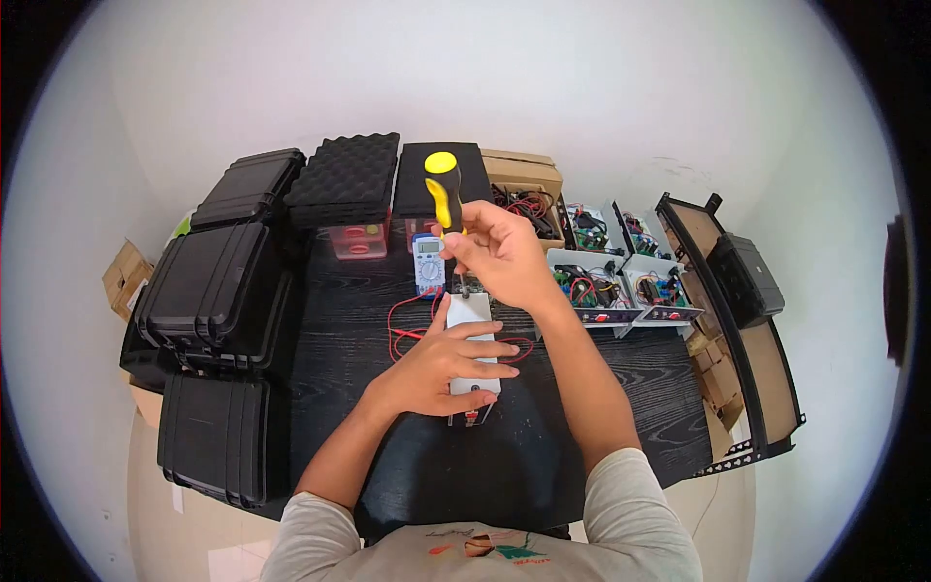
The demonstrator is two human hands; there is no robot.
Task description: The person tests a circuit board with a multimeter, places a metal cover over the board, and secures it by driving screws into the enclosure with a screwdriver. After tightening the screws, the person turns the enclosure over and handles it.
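My right hand [499, 254] is closed round the lower handle of a yellow and black screwdriver [443, 189], held upright. Its shaft points down at the far end of a white box-shaped device [470, 312] on the black table. Across the device lies my left hand [444, 367], palm down with its fingers spread, resting on the casing. A screw [475, 388] shows near the device's close end. Just beyond, a blue and white multimeter [430, 264] lies with red leads beside the device. The screwdriver's tip is too small to make out.
Black hard cases [208, 281] are stacked at the left of the dark table [339, 339]. Foam sheets [344, 175] lie on clear boxes behind. A carton of cables [529, 204] stands at the back. Open units with circuit boards [592, 286] and a black metal frame [747, 359] are at the right.
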